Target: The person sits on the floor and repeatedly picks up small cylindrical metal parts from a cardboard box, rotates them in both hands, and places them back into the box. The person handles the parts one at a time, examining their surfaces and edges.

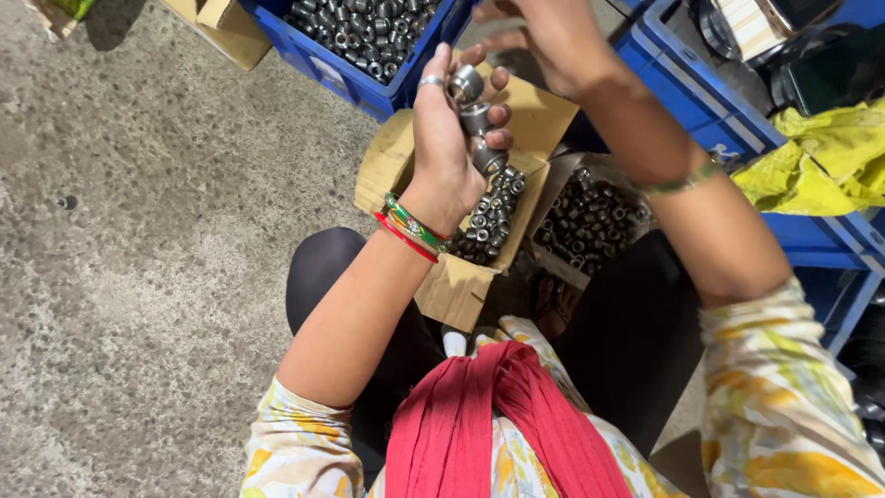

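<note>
1. A seated person's left hand (450, 138) is raised above an open cardboard box (458, 286), its fingers curled around a short stack of metal rings (477, 120) held one above another against the palm.
2. The topmost ring sits near the fingertips; the lowest hangs just above the box's contents.
3. A silver finger ring shows on the left hand, and red and green bangles (412, 227) circle its wrist.
4. The right hand (544, 32) hovers above and slightly right of the stack, fingers bent downward; whether it grips anything cannot be told, as its fingertips face away from the camera.
5. The cardboard box between the person's knees holds a heap of small dark metal rings.
6. Just to its right, a second container (590, 221) is packed with similar dark pieces.
7. A blue plastic crate (364, 78) at the top of the frame is filled with more of the same parts, standing on the bare concrete floor (138, 231).
8. Further blue crates (701, 101) line the right side, with a crumpled yellow cloth (820, 157) lying over one.
9. A red scarf (489, 424) hangs down the person's floral top in the foreground.
</note>
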Tool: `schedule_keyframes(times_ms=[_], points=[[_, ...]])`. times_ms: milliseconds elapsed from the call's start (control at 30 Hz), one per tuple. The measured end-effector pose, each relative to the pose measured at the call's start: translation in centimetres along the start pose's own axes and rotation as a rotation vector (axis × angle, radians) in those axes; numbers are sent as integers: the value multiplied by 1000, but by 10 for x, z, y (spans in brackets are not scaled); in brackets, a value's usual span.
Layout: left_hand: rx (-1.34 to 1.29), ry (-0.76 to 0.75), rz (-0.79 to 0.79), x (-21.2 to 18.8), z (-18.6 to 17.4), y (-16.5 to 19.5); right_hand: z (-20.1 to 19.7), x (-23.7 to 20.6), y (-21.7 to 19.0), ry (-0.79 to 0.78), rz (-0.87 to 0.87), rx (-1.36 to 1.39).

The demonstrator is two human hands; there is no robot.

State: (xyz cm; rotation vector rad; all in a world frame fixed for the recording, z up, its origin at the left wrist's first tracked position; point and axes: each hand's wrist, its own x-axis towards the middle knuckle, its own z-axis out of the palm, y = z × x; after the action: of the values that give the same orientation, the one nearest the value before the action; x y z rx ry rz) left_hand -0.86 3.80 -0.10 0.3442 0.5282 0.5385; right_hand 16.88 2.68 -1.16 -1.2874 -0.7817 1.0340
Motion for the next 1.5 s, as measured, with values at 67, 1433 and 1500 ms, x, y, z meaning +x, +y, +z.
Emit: schedule_keyframes(times_ms=[67,1433,1500], points=[[172,17,11,-6,2,1,7,-49,-32,-27,27,-90],[760,-317,127,-50,34,-11,4,-185,-25,402,-778,-976],[724,-351,93,-50,32,-10,4,-185,-23,426,-794,-953]])
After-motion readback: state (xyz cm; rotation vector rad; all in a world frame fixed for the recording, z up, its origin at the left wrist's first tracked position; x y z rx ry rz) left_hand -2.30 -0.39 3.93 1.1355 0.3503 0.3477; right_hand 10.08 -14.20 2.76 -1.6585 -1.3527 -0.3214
